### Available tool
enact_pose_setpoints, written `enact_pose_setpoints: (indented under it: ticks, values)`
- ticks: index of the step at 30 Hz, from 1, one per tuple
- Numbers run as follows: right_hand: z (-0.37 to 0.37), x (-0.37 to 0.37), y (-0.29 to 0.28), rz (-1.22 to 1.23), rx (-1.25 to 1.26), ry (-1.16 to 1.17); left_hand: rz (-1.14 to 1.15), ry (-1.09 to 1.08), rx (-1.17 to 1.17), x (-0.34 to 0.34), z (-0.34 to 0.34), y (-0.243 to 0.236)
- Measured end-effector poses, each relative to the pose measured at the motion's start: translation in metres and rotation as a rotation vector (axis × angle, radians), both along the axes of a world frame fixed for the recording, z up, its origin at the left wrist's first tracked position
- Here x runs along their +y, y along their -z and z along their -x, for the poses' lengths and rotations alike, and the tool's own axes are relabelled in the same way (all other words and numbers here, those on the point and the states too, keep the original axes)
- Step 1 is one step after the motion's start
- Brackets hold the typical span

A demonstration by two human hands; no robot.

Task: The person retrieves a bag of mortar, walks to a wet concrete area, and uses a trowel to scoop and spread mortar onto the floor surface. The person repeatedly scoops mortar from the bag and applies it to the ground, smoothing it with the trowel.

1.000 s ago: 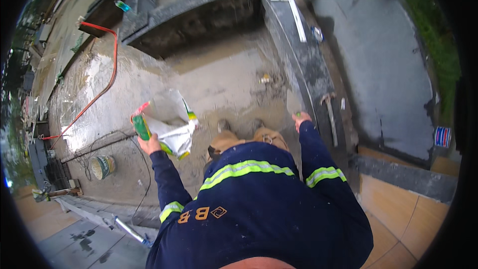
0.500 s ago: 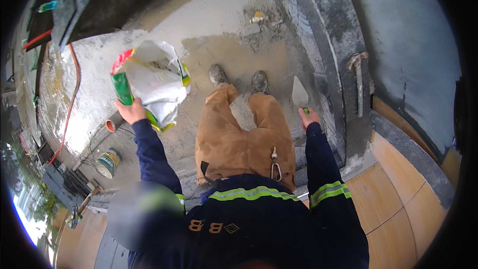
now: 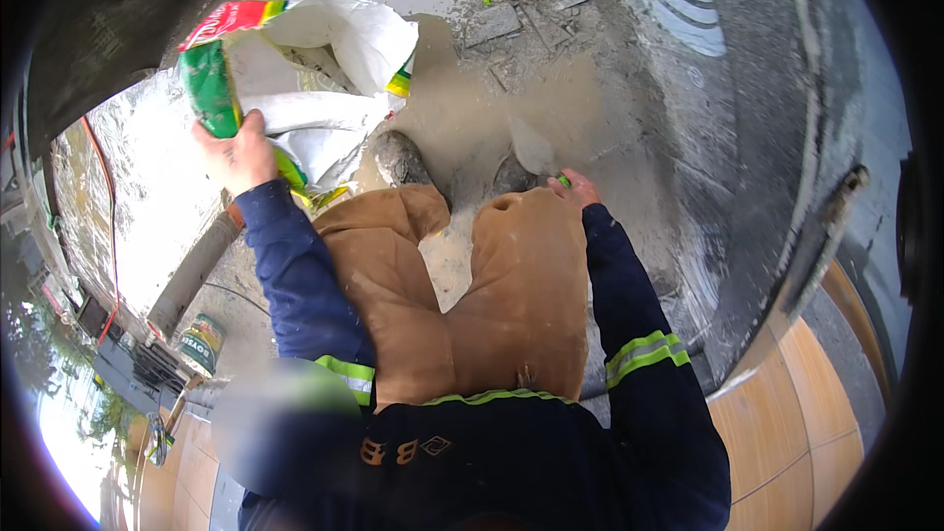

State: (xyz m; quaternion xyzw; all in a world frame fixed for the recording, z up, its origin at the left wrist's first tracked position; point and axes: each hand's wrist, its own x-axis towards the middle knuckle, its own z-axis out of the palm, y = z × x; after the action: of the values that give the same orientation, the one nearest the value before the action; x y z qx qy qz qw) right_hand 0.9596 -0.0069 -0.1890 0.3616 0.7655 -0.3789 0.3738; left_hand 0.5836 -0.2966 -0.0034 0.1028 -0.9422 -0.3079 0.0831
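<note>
My left hand point(image 3: 236, 152) grips the rim of a large open bag point(image 3: 364, 39), white inside with green, red and yellow outside. The bag's mouth gapes upward; a little greyish matter shows inside, too dim to name. My right hand point(image 3: 578, 187) is closed round the green-tipped handle of a pointed trowel point(image 3: 532, 146). The trowel's blade points away from me, over my right boot point(image 3: 513, 177). My left boot point(image 3: 401, 159) stands beside the bag.
Rubble and broken pieces point(image 3: 521, 15) lie on the wet floor ahead. A pipe point(image 3: 197, 270) and a labelled bucket point(image 3: 201, 344) are at left. On the right, a hammer point(image 3: 836, 226) rests on a dark ledge point(image 3: 747, 138). A red hose point(image 3: 111, 206) runs along the far left.
I have bent lower, and the floor looks closer. The trowel has moved left toward my right boot. My left hand still holds the bag.
</note>
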Motion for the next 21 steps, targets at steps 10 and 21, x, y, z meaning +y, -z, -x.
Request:
enact_pose_setpoints:
  ticks: [10, 21]
  values:
    - [0.09, 0.008, 0.11, 0.004, 0.126, 0.081, -0.404, 0.002, -0.033, 0.021, 0.033, 0.028]
    - [0.133, 0.105, 0.204, -0.472, 0.368, 0.481, -0.802, 0.241, -0.277, 0.063, 0.042, 0.042]
